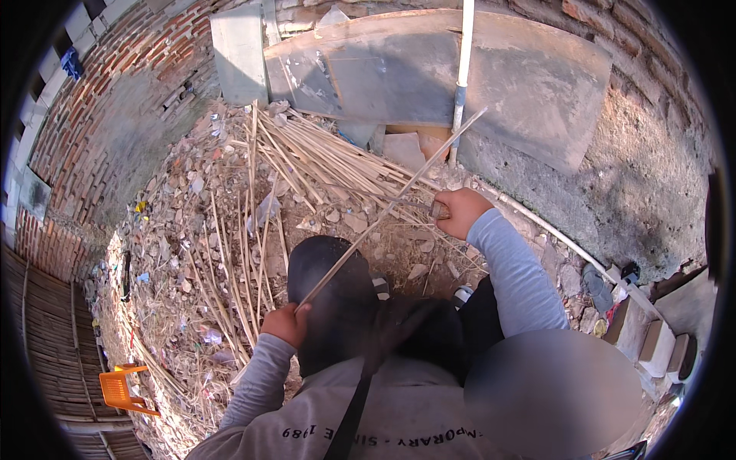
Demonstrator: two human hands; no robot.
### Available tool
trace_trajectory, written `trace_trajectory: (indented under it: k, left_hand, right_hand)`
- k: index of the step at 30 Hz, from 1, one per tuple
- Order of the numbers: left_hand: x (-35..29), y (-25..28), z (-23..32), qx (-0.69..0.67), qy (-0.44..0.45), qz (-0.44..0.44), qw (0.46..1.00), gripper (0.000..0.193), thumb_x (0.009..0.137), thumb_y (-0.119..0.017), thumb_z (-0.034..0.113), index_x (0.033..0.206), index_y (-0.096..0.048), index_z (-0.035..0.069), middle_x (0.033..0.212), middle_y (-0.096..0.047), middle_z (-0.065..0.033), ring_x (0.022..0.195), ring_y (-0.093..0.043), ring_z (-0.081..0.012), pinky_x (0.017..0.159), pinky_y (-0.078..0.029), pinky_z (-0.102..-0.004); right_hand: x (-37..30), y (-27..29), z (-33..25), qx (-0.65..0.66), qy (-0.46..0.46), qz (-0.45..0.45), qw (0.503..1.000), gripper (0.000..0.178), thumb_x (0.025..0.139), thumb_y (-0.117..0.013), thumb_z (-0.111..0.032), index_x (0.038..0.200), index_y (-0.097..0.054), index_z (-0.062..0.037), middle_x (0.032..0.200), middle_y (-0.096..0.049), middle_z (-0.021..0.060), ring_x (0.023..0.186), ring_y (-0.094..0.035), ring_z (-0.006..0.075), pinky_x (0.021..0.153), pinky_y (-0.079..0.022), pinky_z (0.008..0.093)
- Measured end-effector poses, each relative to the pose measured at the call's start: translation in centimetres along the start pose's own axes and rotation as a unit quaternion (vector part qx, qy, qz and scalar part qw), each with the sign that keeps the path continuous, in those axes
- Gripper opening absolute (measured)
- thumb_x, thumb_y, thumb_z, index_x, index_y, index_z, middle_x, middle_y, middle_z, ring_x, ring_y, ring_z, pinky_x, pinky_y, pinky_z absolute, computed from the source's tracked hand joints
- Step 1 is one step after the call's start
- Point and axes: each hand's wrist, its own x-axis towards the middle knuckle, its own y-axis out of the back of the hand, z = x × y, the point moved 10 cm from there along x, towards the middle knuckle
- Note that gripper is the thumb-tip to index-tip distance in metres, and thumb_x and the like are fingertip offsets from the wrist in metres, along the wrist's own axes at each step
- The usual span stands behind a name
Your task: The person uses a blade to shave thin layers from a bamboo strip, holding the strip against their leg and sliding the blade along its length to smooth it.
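Observation:
My left hand (284,325) is closed around the lower end of a long bamboo strip (354,248). The strip slants up and to the right, across my dark-trousered knee and past my other hand. In my right hand (463,212) is the wooden handle of a knife (441,211), gripped in a fist. Its thin dark blade points left and crosses the strip at about mid-length; whether the edge bites into it I cannot tell. Beyond the blade lies a heap of pale bamboo strips (322,153) on the rubble.
More loose strips (245,261) lie on the littered ground at my left. A white pipe (463,69) stands ahead, before a leaning grey board (368,73). An orange plastic chair (123,389) is at the far left, and concrete blocks (640,337) stand at the right.

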Motion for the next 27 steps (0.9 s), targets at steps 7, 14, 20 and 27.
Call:
trace_trajectory:
  k: [7, 14, 20, 27]
  left_hand:
    - [-0.3, 0.1, 0.0, -0.001, 0.001, -0.003, 1.0, 0.045, 0.094, -0.053, 0.042, 0.076, -0.063, 0.003, 0.066, -0.062, -0.0249, 0.067, -0.063, -0.0456, 0.063, -0.05, -0.0531]
    - [-0.3, 0.2, 0.3, 0.001, -0.009, 0.0, 1.0, 0.044, 0.095, -0.053, 0.042, 0.075, -0.063, 0.003, 0.066, -0.062, -0.0247, 0.067, -0.063, -0.0454, 0.062, -0.049, -0.0529]
    - [-0.3, -0.2, -0.3, -0.005, -0.011, 0.0, 1.0, 0.043, 0.094, -0.054, 0.041, 0.075, -0.062, 0.004, 0.065, -0.061, -0.0246, 0.067, -0.062, -0.0454, 0.062, -0.048, -0.0531]
    - [-0.2, 0.1, 0.0, 0.001, 0.004, -0.001, 1.0, 0.044, 0.094, -0.054, 0.043, 0.075, -0.062, 0.004, 0.067, -0.061, -0.0248, 0.069, -0.062, -0.0461, 0.063, -0.048, -0.0539]
  right_hand:
    - [0.1, -1.1, -3.5, 0.008, 0.06, -0.061, 0.996, 0.029, 0.073, -0.071, -0.024, 0.092, -0.063, -0.0047, 0.079, -0.065, 0.0205, 0.081, -0.064, 0.0412, 0.073, -0.051, 0.0479]
    - [0.3, -0.3, -0.1, 0.021, 0.01, 0.014, 1.0, 0.028, 0.074, -0.071, -0.025, 0.09, -0.062, -0.0041, 0.079, -0.065, 0.0214, 0.081, -0.063, 0.0421, 0.074, -0.051, 0.0488]
    - [0.2, -1.8, -3.6, 0.024, 0.06, -0.039, 0.997, 0.03, 0.073, -0.072, -0.026, 0.092, -0.063, -0.0046, 0.082, -0.066, 0.0213, 0.083, -0.064, 0.0414, 0.075, -0.051, 0.0486]
    - [0.5, -1.2, -0.6, 0.024, -0.003, -0.058, 0.998, 0.035, 0.072, -0.069, -0.025, 0.101, -0.066, -0.0066, 0.092, -0.067, 0.0213, 0.093, -0.064, 0.0391, 0.083, -0.052, 0.0467]
